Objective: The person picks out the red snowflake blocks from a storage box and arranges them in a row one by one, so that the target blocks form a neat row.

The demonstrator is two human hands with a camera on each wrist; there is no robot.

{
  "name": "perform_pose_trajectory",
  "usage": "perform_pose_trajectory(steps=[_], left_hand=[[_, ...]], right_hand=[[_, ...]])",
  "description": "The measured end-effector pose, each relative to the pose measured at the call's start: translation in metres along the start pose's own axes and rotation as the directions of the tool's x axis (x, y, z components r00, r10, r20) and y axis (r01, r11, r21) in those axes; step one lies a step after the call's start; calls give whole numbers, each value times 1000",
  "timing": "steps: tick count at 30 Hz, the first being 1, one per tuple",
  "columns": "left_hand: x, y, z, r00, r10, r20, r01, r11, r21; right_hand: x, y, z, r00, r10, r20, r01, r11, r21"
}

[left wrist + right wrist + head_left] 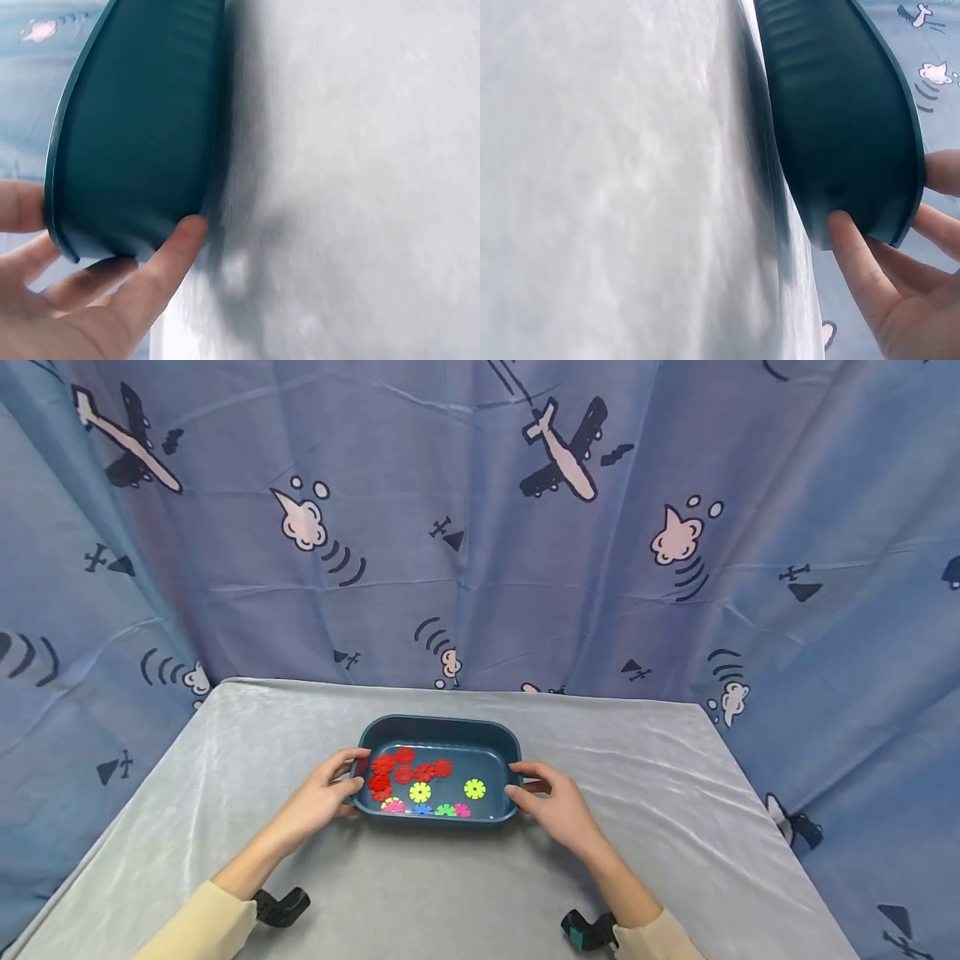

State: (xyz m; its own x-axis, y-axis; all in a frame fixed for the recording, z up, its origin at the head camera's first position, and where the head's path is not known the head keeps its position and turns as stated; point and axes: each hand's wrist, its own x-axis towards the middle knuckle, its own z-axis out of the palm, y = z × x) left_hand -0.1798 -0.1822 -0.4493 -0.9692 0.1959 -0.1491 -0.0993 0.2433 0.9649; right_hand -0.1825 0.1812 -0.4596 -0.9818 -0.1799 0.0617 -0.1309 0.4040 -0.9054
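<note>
- Two black devices (282,908) sit at your wrists, beside cream sleeves (202,927).
- Your left hand (315,795) grips the left end of the teal tray (442,731); your right hand (557,803) grips its right end.
- Tray position: between your hands, over pale cloth (645,768).
- Inside: pink, blue and green pieces (445,810) nearest you, yellow ones (475,788) beyond, red ones (405,773) clustered left.
- Behind: blue curtain (487,568).

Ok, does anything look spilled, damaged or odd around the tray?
Nothing stands out. The visible flower-shaped pieces all lie inside the dark teal tray; none shows on the grey cloth, and I see no crack in the tray.
</note>
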Motion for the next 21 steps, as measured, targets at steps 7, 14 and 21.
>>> perform_pose_trajectory(steps=[7,14,21], left_hand=[[-10,-8,-12,1000,-14,13,14,1000,2],[-18,-18,-18,1000,-23,8,23,1000,-1],[-15,-22,-21,1000,-17,10,16,999,37]], right_hand=[[-3,-4,9,998,1,61,-2,1000,3],[-4,-2,17,995,-12,101,9,1000,25],[-2,-7,15,996,-3,92,6,1000,-30]])
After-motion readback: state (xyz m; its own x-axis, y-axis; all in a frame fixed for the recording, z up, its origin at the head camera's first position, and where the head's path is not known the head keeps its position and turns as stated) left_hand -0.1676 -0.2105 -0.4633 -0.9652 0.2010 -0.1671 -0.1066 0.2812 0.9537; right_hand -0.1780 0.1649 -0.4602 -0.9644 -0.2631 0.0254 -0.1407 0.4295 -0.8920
